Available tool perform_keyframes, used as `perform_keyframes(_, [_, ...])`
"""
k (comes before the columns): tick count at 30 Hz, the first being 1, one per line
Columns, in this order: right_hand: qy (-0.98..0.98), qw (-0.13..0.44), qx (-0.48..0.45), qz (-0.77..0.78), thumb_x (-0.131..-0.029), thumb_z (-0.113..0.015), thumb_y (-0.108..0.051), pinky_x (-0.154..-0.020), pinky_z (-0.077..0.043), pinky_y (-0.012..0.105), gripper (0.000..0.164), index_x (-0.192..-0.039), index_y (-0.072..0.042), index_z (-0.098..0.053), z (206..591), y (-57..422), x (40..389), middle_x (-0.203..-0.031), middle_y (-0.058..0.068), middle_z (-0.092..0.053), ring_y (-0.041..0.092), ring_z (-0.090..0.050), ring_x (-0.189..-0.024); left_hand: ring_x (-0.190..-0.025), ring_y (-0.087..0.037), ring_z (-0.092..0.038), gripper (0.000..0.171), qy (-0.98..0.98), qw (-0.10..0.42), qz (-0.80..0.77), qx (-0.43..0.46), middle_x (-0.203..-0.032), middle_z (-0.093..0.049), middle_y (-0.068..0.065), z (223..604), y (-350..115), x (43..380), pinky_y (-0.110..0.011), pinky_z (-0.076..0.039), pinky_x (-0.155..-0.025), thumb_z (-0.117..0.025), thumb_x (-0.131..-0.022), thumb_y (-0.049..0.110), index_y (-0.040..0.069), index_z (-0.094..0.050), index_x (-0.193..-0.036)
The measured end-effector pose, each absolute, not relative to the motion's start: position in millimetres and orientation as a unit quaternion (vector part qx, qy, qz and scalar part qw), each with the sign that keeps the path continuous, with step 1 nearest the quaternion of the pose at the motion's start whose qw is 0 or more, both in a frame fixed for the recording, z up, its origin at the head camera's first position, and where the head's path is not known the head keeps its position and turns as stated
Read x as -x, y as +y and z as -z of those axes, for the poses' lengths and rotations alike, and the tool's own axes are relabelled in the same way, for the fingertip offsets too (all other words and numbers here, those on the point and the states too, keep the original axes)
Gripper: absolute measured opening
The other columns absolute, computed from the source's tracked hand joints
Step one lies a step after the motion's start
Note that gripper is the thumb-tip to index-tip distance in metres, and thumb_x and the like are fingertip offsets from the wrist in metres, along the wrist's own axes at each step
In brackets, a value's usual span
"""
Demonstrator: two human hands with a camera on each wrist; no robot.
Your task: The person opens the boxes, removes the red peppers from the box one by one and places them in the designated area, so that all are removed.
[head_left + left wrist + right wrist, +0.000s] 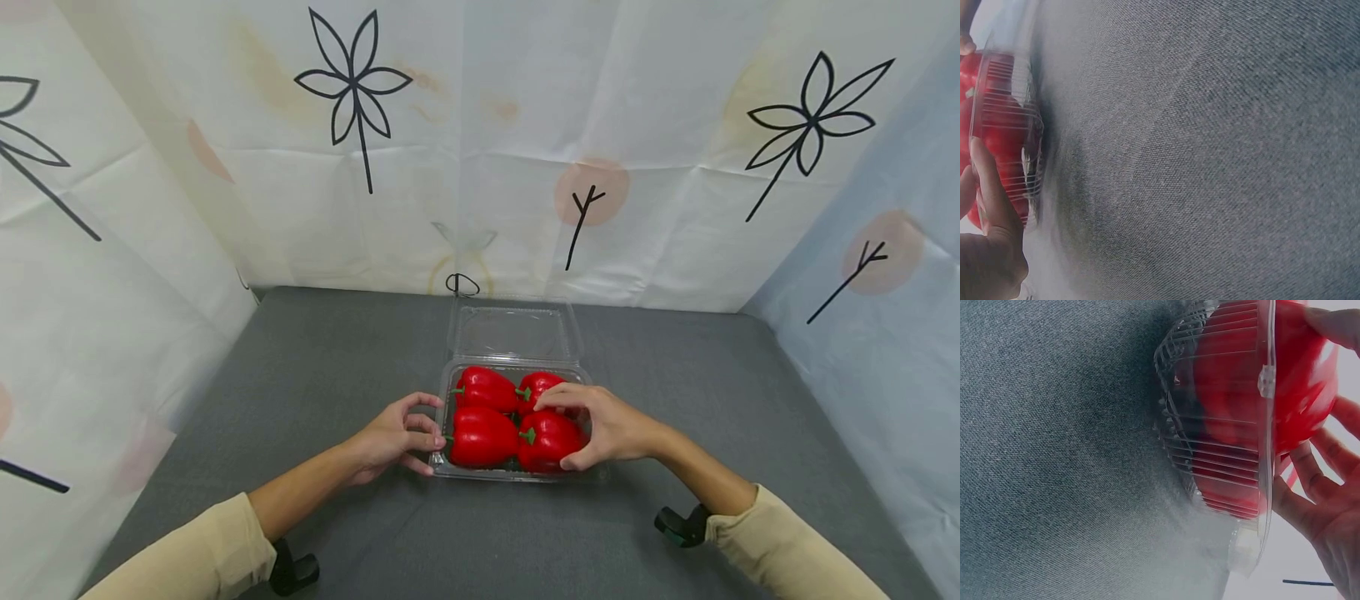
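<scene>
Red pepper (542, 450) is sitting front-right in the clear container (476, 475) on the counter (352, 350); the right grip (603, 425) is grasping it, while the left grip (390, 437) is holding the container's left edge.

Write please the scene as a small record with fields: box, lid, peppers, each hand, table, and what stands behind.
Box: clear, ribbed walls
Lid: clear, open, at the box's far side
Peppers: four, red, in two rows of two inside the box
Left hand: holds the box's left rim
Right hand: grips the near right pepper; partly covers the far right one
Table: grey cloth top
Behind: pale curtain with plant drawings
</scene>
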State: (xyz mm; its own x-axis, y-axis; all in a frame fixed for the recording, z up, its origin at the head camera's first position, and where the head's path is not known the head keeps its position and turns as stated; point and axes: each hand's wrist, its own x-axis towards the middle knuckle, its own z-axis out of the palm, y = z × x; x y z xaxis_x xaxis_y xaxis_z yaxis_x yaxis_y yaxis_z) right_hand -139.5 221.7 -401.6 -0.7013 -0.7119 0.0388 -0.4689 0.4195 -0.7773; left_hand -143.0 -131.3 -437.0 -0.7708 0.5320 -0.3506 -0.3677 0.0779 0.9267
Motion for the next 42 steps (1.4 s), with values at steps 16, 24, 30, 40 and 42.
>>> perform_keyframes(16, [0.836, 0.172, 0.322, 0.411, -0.077, -0.079, -0.023, -0.077, -0.060, 0.037, 0.060, -0.134, -0.012, -0.061, 393.3, 224.7, 137.4, -0.124, 0.004, -0.064, 0.025, -0.061, -0.100, -0.079, -0.021, -0.065, 0.060, 0.659, 0.328, -0.674, -0.056, -0.093, -0.063, -0.010, 442.0, -130.5, 142.8, -0.043, -0.062, -0.065, -0.073, -0.089, 0.003, 0.002, -0.038, -0.137])
perform_keyframes(24, [0.830, 0.159, 0.321, 0.427, -0.080, -0.078, -0.022, -0.072, -0.061, 0.037, 0.061, -0.136, -0.007, -0.059, 389.6, 230.4, 138.6, -0.118, 0.008, -0.068, 0.023, -0.065, -0.091, -0.078, -0.021, -0.064, 0.060, 0.662, 0.326, -0.673, -0.053, -0.093, -0.063, -0.010, 443.4, -130.5, 142.6, -0.044, -0.062, -0.065, -0.074, -0.088, 0.004, 0.002, -0.039, -0.137])
perform_keyframes(30, [0.841, 0.131, 0.316, 0.419, -0.081, -0.079, -0.019, -0.072, -0.061, 0.034, 0.060, -0.137, -0.008, -0.059, 379.3, 239.6, 138.6, -0.127, 0.009, -0.065, 0.026, -0.063, -0.099, -0.078, -0.021, -0.064, 0.060, 0.660, 0.326, -0.675, -0.053, -0.092, -0.063, -0.010, 443.9, -130.5, 142.3, -0.044, -0.062, -0.065, -0.074, -0.088, 0.003, 0.002, -0.039, -0.137])
perform_keyframes(40, [0.875, 0.029, 0.288, 0.389, -0.082, -0.080, -0.014, -0.073, -0.060, 0.030, 0.061, -0.138, -0.007, -0.057, 370.8, 267.6, 144.4, -0.130, 0.015, -0.063, 0.029, -0.062, -0.105, -0.078, -0.021, -0.064, 0.060, 0.661, 0.329, -0.672, -0.050, -0.092, -0.063, -0.010, 444.4, -131.1, 142.1, -0.044, -0.062, -0.066, -0.074, -0.088, 0.004, 0.003, -0.039, -0.137])
perform_keyframes(42, [0.886, 0.007, 0.270, 0.377, -0.082, -0.079, -0.013, -0.073, -0.060, 0.029, 0.062, -0.139, -0.006, -0.056, 369.7, 272.8, 145.7, -0.129, 0.017, -0.063, 0.031, -0.062, -0.104, -0.078, -0.021, -0.063, 0.060, 0.660, 0.330, -0.673, -0.052, -0.092, -0.063, -0.009, 444.4, -131.2, 142.2, -0.045, -0.062, -0.066, -0.074, -0.088, 0.004, 0.003, -0.039, -0.137])
